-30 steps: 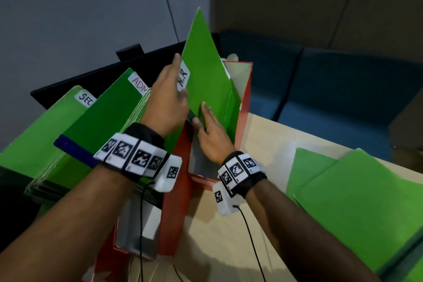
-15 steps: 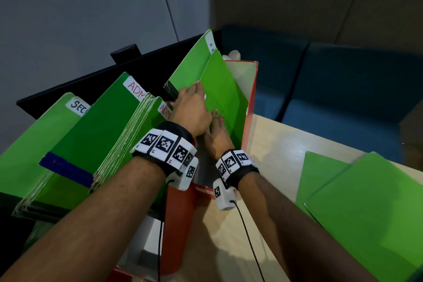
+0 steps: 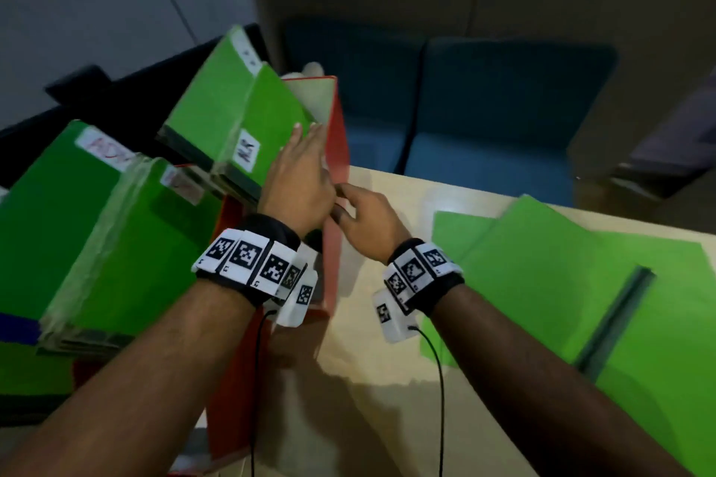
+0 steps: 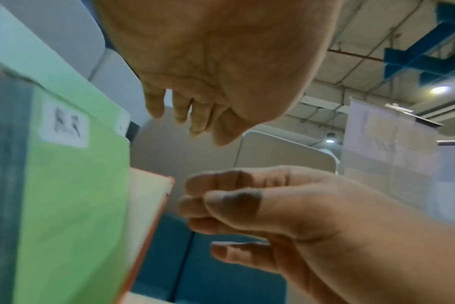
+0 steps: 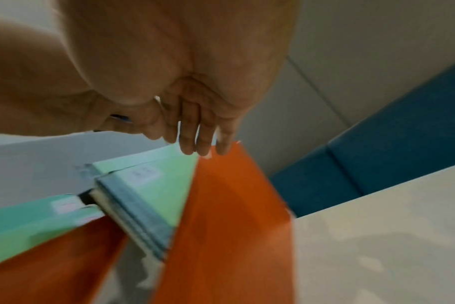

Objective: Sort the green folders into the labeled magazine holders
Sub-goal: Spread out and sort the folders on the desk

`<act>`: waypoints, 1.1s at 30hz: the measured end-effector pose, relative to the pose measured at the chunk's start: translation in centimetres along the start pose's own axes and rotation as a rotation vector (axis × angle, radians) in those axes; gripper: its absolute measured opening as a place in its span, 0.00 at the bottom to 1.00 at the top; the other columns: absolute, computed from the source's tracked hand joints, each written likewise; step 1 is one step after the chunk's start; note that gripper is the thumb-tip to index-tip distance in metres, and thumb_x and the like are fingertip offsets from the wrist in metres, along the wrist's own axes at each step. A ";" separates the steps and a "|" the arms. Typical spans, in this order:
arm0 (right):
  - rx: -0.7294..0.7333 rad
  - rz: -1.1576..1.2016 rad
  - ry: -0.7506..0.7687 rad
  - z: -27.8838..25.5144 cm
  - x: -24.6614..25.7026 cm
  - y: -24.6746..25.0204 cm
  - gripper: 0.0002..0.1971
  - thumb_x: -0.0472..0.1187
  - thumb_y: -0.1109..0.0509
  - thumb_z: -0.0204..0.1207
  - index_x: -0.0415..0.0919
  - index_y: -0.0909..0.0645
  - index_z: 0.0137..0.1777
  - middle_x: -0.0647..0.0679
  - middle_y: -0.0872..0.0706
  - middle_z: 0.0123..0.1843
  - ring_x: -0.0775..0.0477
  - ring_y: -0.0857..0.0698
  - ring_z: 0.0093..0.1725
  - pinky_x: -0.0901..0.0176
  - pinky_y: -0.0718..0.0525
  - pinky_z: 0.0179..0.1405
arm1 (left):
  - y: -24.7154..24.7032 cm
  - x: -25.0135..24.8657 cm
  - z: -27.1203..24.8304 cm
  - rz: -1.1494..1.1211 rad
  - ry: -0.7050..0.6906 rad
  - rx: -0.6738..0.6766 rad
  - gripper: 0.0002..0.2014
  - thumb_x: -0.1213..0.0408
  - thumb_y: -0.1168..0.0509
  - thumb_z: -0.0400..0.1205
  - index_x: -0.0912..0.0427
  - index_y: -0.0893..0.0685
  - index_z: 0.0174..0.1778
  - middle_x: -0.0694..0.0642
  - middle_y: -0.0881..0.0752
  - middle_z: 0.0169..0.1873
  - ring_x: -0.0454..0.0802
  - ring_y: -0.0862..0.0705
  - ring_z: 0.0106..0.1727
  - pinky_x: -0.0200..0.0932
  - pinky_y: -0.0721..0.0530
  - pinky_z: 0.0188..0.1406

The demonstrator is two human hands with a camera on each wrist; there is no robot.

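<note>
A green folder labelled H.R stands in the red magazine holder and leans left against other green folders. My left hand lies beside it with straight fingers and holds nothing. In the left wrist view the left hand hangs clear of the folder. My right hand is just outside the holder's right wall, its fingers loosely curled and empty. In the right wrist view my right hand hangs by the holder's top corner.
More green folders with ADM labels fill the holders to the left. Several loose green folders lie on the pale table at the right. A blue sofa sits behind the table.
The H.R folder has gone from upright to leaning left in the red holder. Both hands have let go of it, and my right hand has drawn back outside the holder's right wall.
</note>
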State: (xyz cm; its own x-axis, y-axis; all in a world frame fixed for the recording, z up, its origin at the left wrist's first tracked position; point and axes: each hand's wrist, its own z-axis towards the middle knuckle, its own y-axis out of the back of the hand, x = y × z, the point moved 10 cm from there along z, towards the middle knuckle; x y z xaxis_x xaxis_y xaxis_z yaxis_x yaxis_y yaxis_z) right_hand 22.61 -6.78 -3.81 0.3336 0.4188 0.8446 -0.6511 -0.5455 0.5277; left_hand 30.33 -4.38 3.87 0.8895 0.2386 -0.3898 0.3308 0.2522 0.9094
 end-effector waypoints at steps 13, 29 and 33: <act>-0.067 -0.541 -0.761 -26.9 -25.8 14.5 0.32 0.52 0.29 0.77 0.43 0.33 0.79 0.40 0.40 0.84 0.40 0.40 0.82 0.46 0.39 0.80 | -23.7 -13.1 -9.8 0.007 -0.371 0.523 0.32 0.67 0.34 0.82 0.53 0.36 0.82 0.52 0.41 0.84 0.51 0.42 0.84 0.46 0.38 0.81; 0.311 -0.658 -0.782 -37.5 -28.7 10.8 0.50 0.62 0.31 0.74 0.56 0.64 0.83 0.45 0.64 0.86 0.36 0.60 0.84 0.24 0.49 0.77 | -33.8 -15.1 -21.5 0.449 -0.452 0.833 0.53 0.56 0.31 0.80 0.53 0.72 0.82 0.56 0.49 0.85 0.53 0.54 0.85 0.66 0.66 0.78; 0.385 -0.716 -0.732 -37.4 -28.3 10.1 0.45 0.61 0.36 0.78 0.57 0.66 0.83 0.45 0.67 0.85 0.35 0.61 0.84 0.21 0.49 0.76 | -33.6 -13.9 -22.8 0.414 -0.388 0.849 0.40 0.54 0.37 0.84 0.52 0.55 0.85 0.57 0.45 0.82 0.55 0.43 0.83 0.68 0.44 0.81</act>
State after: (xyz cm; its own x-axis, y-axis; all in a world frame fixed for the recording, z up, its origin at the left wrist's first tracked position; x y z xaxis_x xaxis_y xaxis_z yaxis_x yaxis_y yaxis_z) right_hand -18.86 3.00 -25.80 0.9573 0.2662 0.1125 0.0700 -0.5913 0.8034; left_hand -0.29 5.21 -24.56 0.9757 -0.2020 -0.0849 -0.0453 -0.5651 0.8238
